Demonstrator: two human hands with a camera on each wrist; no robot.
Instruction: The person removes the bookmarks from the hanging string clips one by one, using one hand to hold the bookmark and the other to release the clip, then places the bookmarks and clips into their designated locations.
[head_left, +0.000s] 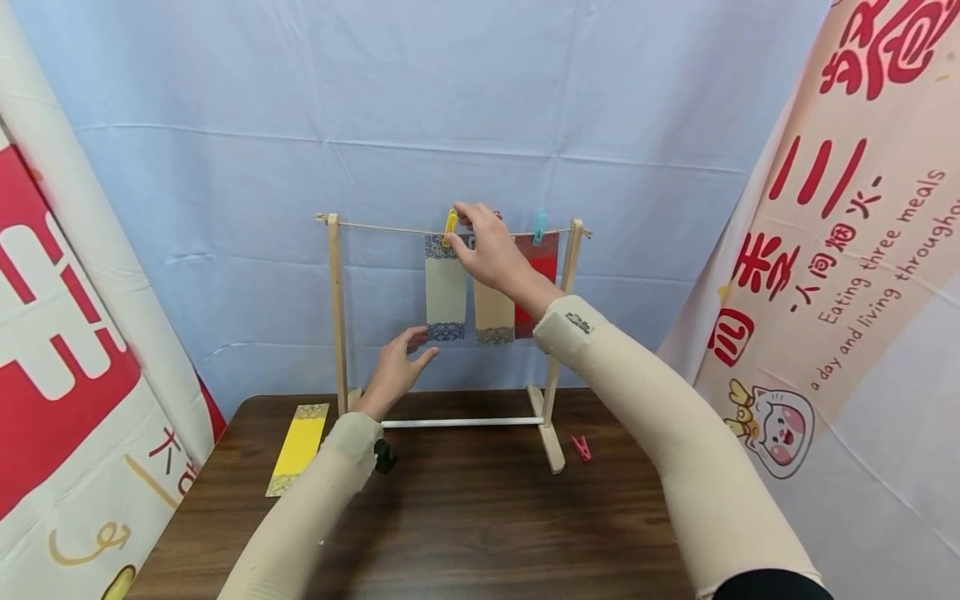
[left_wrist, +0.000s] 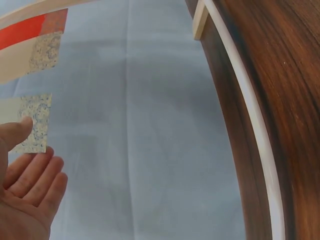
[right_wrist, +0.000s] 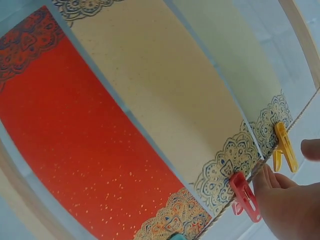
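Observation:
A pale green card (head_left: pixel 446 289) with patterned ends hangs from a rope (head_left: pixel 390 227), a yellow clothespin (right_wrist: pixel 284 145) at its top corner. My right hand (head_left: pixel 491 250) is at that clothespin, thumb and fingers spread around it; the right wrist view shows a gap between thumb and clothespin. My left hand (head_left: pixel 393 371) is by the card's lower left corner, fingers extended, its thumb overlapping the card in the left wrist view; contact is unclear. Beside it hang a beige card (head_left: pixel 493 312) with a red clothespin (right_wrist: pixel 244 195) and a red card (head_left: pixel 543 258) with a teal clothespin (head_left: pixel 540 225).
The rope spans a wooden frame (head_left: pixel 337 308) with a white lower bar (head_left: pixel 461 423), standing on a dark wooden table (head_left: pixel 480 508). A yellow card (head_left: pixel 300 444) lies left of it, and a pink clothespin (head_left: pixel 581 448) lies to the right. A light blue cloth (head_left: pixel 225 208) hangs behind.

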